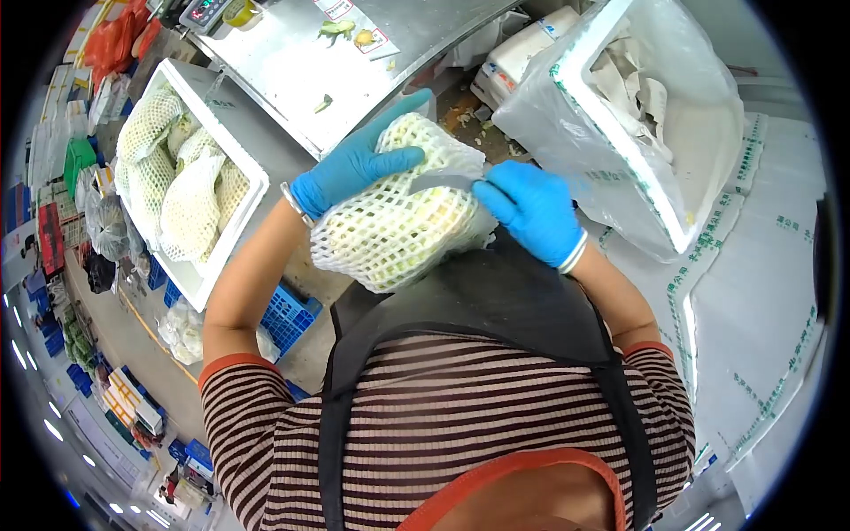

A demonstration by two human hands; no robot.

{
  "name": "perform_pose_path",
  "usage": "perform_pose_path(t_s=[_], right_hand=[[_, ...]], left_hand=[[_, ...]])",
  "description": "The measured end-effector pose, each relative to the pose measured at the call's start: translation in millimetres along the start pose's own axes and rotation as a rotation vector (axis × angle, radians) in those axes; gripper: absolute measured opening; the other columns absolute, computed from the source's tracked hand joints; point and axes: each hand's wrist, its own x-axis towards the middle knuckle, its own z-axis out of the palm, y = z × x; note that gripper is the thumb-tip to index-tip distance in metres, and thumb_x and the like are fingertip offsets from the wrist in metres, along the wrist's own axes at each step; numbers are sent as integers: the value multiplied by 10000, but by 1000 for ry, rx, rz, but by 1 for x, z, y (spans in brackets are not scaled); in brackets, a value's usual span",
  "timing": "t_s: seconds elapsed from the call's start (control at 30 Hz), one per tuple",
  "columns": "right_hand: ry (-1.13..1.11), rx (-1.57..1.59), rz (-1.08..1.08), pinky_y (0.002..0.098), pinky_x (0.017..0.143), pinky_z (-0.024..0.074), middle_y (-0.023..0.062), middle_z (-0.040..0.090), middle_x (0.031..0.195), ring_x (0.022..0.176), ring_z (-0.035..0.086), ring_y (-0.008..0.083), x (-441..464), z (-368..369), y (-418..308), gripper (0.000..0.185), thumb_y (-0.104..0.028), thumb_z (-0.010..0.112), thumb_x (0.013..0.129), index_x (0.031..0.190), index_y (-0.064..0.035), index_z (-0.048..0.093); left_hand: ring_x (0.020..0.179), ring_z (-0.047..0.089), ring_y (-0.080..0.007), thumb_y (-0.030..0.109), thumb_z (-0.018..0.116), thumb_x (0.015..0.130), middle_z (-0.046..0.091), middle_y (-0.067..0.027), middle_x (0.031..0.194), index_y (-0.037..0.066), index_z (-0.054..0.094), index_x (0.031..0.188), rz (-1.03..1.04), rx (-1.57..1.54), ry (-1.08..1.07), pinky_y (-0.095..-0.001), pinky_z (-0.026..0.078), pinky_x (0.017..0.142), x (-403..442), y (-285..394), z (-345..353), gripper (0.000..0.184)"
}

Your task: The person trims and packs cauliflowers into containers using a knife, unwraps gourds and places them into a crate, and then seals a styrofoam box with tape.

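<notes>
In front of my apron I hold a pale, cauliflower-like vegetable in a white foam net (390, 234). My left hand (359, 168) grips its upper left side, thumb across the net and fingers stretched behind it. My right hand (534, 212) is closed at the right side, with a knife (443, 182) in it. The knife's grey blade lies across the net and points left. Most of its handle is hidden by my fingers. Both hands wear blue gloves.
A metal table (292, 75) with leaf scraps and a scale (208, 11) stands ahead. At left, a white foam box (257, 190) holds several netted vegetables. At right is a plastic-lined foam box (620, 142) with scraps. A blue crate (288, 320) sits on the floor.
</notes>
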Motion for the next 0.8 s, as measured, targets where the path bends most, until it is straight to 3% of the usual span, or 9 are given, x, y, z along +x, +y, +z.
perform_pose_path(t_s=[0.27,0.4,0.43,0.53,0.67,0.8], right_hand=[[-267,-43,0,422,588,496,93,633,776,691,639,301,-5,-1,8,323,-399,541,966,839,-116,630],[-405,39,-4,433,558,492,99,630,760,664,633,311,-27,1,32,342,-416,544,965,829,-115,633],[-345,126,-14,421,586,503,114,628,755,677,631,318,-25,1,36,349,-413,544,968,843,-102,642],[-204,598,306,407,612,510,122,635,770,691,633,319,-4,3,47,345,-398,544,970,861,-89,649],[-238,216,-70,402,605,486,95,639,812,699,628,305,21,5,59,279,-343,567,971,932,-82,656],[-408,45,-230,410,599,488,94,631,806,710,633,292,47,-2,55,265,-344,559,966,861,-114,636]], left_hand=[[1202,531,-170,313,623,978,556,-79,1317,57,471,1394,-192,-133,66,-318,434,1050,-11,-22,12,512],[1168,540,-153,294,603,992,573,-60,1274,53,490,1367,-164,-103,195,-303,441,1031,-15,-34,14,459],[1168,537,-143,294,604,992,576,-60,1268,55,492,1367,-149,-233,215,-300,444,1026,-13,-36,17,458],[1176,529,-138,296,610,989,569,-53,1282,51,490,1368,-156,-279,265,-298,443,1027,-10,-29,26,466],[1172,535,-142,278,615,987,562,-50,1296,47,477,1381,-171,-219,296,-294,443,1027,-1,-35,32,477],[1171,537,-144,285,628,979,569,-61,1284,55,478,1386,-236,-225,319,-298,446,1023,-2,-33,42,492]])
